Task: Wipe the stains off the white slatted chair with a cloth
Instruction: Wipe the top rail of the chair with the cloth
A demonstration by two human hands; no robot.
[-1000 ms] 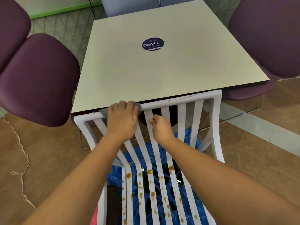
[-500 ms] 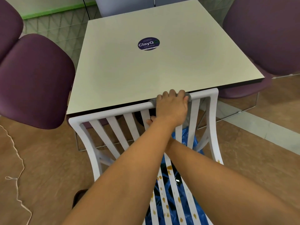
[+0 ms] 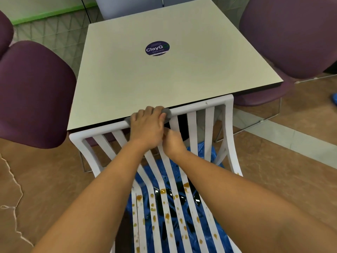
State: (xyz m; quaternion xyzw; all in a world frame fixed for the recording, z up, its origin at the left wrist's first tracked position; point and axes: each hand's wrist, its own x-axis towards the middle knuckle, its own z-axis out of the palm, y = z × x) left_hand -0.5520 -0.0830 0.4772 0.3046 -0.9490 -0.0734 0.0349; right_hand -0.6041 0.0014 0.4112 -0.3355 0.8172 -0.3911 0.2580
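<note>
The white slatted chair (image 3: 200, 106) stands pushed up to the table, its back towards me. Brown stains (image 3: 166, 215) dot the seat slats near the bottom of the view. My left hand (image 3: 147, 126) grips a grey cloth (image 3: 168, 113) and presses it onto the middle of the chair's top rail, fingers curled over the rail. Only the cloth's edges show beside my fingers. Just below it, my right hand (image 3: 172, 143) holds one of the back slats.
A square pale table (image 3: 164, 73) with a round blue sticker (image 3: 157, 48) sits right behind the chair. Purple padded chairs (image 3: 34, 95) stand at the left and right (image 3: 284, 37). Blue plastic sheeting (image 3: 206, 154) lies under the white chair. A string (image 3: 16, 187) trails on the brown floor.
My left hand slid the cloth along the top rail from the left part to the right part, then back to the middle. My right hand has kept hold of the slat.
</note>
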